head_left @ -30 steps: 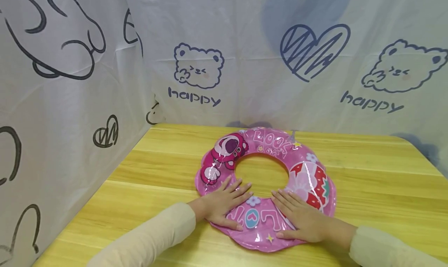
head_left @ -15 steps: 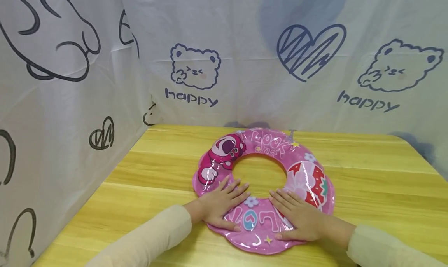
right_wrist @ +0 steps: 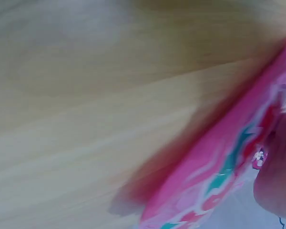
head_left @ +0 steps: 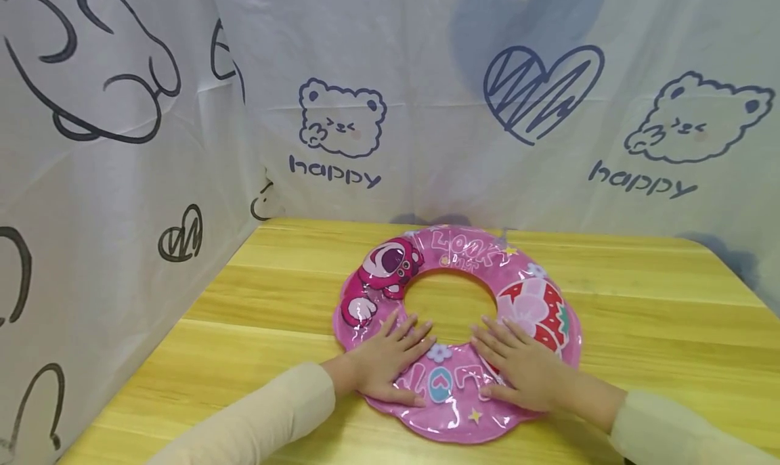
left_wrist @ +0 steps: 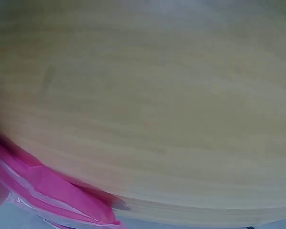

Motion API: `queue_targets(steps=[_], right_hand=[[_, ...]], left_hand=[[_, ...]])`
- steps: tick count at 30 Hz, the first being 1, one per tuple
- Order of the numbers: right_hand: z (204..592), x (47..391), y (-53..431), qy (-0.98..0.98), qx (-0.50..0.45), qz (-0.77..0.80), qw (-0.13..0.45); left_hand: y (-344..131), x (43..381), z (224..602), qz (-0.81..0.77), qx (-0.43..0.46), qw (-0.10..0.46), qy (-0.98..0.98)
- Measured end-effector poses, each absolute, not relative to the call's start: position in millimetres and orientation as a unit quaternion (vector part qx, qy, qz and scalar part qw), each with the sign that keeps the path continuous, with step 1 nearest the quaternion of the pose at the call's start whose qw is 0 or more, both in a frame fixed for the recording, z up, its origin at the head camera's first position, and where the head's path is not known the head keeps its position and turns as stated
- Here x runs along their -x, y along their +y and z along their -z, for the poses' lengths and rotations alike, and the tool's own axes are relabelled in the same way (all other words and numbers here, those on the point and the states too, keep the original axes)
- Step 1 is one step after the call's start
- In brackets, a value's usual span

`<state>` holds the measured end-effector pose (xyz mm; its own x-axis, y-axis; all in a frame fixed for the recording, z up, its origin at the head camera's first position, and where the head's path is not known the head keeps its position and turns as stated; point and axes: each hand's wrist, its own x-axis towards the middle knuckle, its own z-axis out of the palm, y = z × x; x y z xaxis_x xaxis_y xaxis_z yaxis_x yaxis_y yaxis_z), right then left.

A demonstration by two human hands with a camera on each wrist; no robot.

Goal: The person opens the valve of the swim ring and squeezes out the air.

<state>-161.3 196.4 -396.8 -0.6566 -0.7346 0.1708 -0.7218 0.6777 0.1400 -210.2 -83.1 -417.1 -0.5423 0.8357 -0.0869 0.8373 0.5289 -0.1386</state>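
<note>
A pink inflatable swim ring lies flat on the wooden table, printed with a bear, a strawberry, flowers and lettering. My left hand rests on its near left part, fingers spread and straight, tips by the inner hole. On the near right part lies my right hand, fingers straight and pointing toward the hole. In the left wrist view the ring's pink edge shows at the lower left. The right wrist view has the ring's side running up the right, with part of my right hand above it.
The yellow wood-grain table reaches back to a white cloth with drawn bears, hearts and the word happy. Another cloth hangs along the left side.
My right hand has shifted slightly up and its fingers have spread a little. The ring has turned slightly beneath the hands. My left hand stays nearly in place.
</note>
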Motion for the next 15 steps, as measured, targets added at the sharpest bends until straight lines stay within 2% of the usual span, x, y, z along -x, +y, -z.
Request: queue_targets(steps=[8, 15], right_hand=[[391.1, 152.0, 173.1, -0.923, -0.38, -0.052, 0.038], [412.2, 144.8, 168.7, -0.914, -0.392, -0.061, 0.087]], left_hand=[[-73.8, 198.9, 413.8, 0.087, -0.447, 0.003, 0.89], [-60.7, 187.0, 414.1, 0.08, -0.414, -0.002, 0.907]])
